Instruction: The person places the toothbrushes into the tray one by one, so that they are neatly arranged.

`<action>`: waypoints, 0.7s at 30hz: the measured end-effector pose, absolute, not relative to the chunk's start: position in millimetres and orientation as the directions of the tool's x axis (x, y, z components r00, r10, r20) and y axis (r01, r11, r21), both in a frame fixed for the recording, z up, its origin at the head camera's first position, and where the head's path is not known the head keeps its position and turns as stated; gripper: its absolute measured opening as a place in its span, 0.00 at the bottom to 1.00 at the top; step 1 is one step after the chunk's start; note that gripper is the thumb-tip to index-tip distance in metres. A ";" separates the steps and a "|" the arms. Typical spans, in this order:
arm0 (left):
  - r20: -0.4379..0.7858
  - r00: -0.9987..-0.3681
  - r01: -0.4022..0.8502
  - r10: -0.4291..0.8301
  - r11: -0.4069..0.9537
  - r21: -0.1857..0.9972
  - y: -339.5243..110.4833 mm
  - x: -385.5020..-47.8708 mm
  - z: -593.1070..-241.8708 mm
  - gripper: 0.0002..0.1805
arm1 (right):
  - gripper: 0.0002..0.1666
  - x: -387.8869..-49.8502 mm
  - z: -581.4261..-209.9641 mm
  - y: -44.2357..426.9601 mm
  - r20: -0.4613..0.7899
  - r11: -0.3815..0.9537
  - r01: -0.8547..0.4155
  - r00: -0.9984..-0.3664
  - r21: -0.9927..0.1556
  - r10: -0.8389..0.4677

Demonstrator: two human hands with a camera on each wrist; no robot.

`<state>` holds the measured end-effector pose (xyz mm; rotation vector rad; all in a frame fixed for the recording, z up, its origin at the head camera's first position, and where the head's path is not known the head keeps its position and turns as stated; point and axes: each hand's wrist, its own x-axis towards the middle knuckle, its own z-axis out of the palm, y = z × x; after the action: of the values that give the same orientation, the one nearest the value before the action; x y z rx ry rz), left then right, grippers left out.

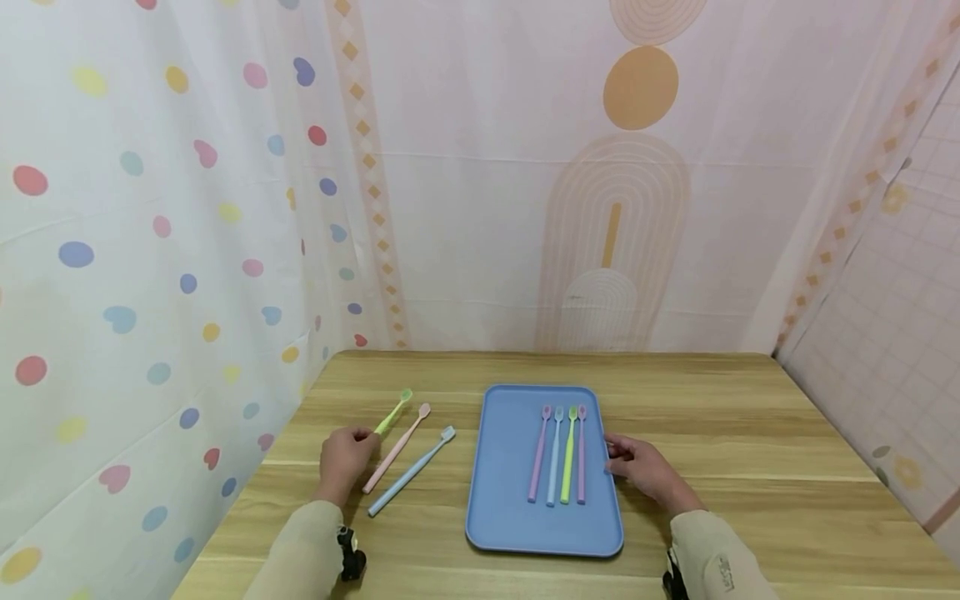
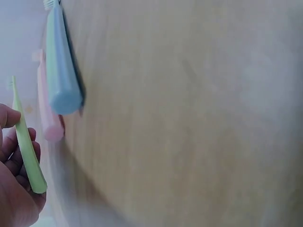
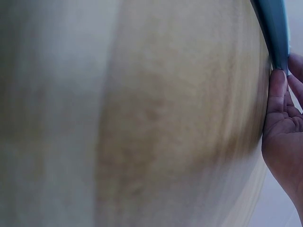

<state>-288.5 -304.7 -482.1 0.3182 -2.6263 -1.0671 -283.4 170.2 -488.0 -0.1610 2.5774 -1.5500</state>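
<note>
My left hand [image 1: 347,458] pinches a yellow-green toothbrush [image 2: 28,146] between thumb and fingers, its head pointing away from me. Just right of that hand, a pink toothbrush [image 1: 396,448] and a light blue toothbrush [image 1: 412,472] lie slanted on the table. A blue tray [image 1: 504,500] holds a purple toothbrush [image 1: 538,458], a light blue one [image 1: 555,458], a yellow-green one [image 1: 569,457] and another purple one [image 1: 582,458], side by side with heads toward the back. At the tray's right rim, my right hand [image 1: 647,468] grips the edge between thumb and fingers.
The wood-grain table [image 1: 750,467] extends beyond the tray on both sides. A dotted curtain [image 1: 187,250] hangs at the left, and a patterned curtain [image 1: 480,208] stands behind the table's back edge.
</note>
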 end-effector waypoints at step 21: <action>0.297 -0.891 0.023 -0.343 0.620 0.784 -262.7 -305.8 -466.7 0.10 | 0.31 -284.5 -488.8 170.4 -0.052 0.470 -0.030 -0.986 -0.882 -0.159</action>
<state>-305.8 -262.7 -466.7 0.2545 -2.4238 -1.1823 -284.5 170.4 -488.8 -0.1665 2.5830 -1.5463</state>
